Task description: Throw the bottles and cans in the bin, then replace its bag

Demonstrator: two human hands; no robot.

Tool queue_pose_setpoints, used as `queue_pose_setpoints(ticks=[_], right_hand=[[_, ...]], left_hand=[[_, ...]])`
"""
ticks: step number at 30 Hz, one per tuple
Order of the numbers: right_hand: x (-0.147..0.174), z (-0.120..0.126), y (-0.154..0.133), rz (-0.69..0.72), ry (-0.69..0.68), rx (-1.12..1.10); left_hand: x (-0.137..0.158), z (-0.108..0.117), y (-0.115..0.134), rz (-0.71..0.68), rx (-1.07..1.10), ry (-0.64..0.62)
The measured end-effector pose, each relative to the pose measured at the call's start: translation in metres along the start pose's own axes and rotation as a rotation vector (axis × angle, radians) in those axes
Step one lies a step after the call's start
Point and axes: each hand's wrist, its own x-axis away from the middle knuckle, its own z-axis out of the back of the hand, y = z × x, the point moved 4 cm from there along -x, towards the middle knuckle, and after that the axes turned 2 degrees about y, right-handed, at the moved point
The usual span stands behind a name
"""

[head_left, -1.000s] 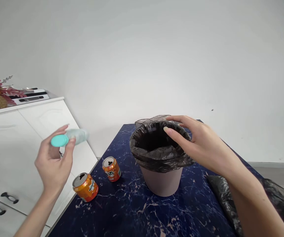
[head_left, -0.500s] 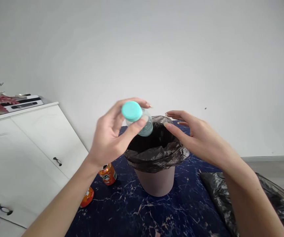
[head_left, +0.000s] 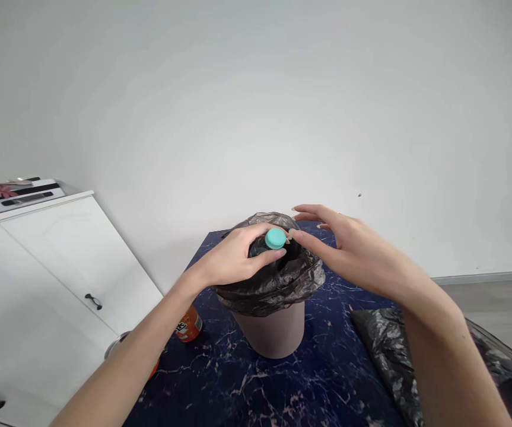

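In the mouth of the trash can (head_left: 272,332), my left hand (head_left: 238,252) is around a bottle with a turquoise cap (head_left: 276,238), thumb on the near side and fingers beyond. The bottle's lower part is hidden inside the can. A black plastic trash bag (head_left: 267,296) lines the can and folds over its rim. My right hand (head_left: 340,237) hovers at the can's right rim, fingers apart and holding nothing.
An orange can (head_left: 187,326) stands on the dark blue marbled table (head_left: 238,385), left of the trash can. Another orange object is mostly behind my left forearm. Black plastic (head_left: 384,338) lies at right. A white cabinet (head_left: 60,273) stands at left, a wall behind.
My left hand has lowered the bottle from above the rim, moving right and down into the trash can's mouth. My right hand has stayed almost in place. The view has shifted slightly.
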Motion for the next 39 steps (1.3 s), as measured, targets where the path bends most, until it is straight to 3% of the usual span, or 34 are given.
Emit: queue_pose_setpoints(ticks=[8, 15, 19, 23, 28, 30, 33, 39], right_hand=[[-0.001, -0.001, 0.0, 0.041, 0.007, 0.045], [-0.001, -0.003, -0.005, 0.071, -0.002, 0.048], [0.001, -0.005, -0.014, 0.122, -0.017, 0.053], [0.002, -0.008, -0.017, 0.157, -0.033, 0.076], [0.0, -0.01, -0.015, 0.149, -0.025, 0.114], [0.0, -0.011, -0.015, 0.157, -0.007, 0.118], [0.001, -0.013, -0.018, 0.16, 0.001, 0.115], [0.006, -0.02, -0.026, 0.133, -0.025, 0.14]], left_hand=[[-0.001, -0.007, -0.01, 0.125, 0.065, -0.109], [0.022, 0.005, -0.017, 0.163, 0.108, -0.003], [0.036, 0.015, -0.019, 0.161, 0.094, 0.158], [0.062, 0.026, -0.022, 0.212, 0.079, 0.411], [0.127, 0.034, -0.032, 0.447, -0.009, 0.807], [0.157, 0.034, -0.044, 0.589, -0.107, 0.875], [0.19, 0.027, -0.071, 0.771, -0.315, 0.714], [0.229, -0.002, -0.127, 0.838, -0.542, 0.159]])
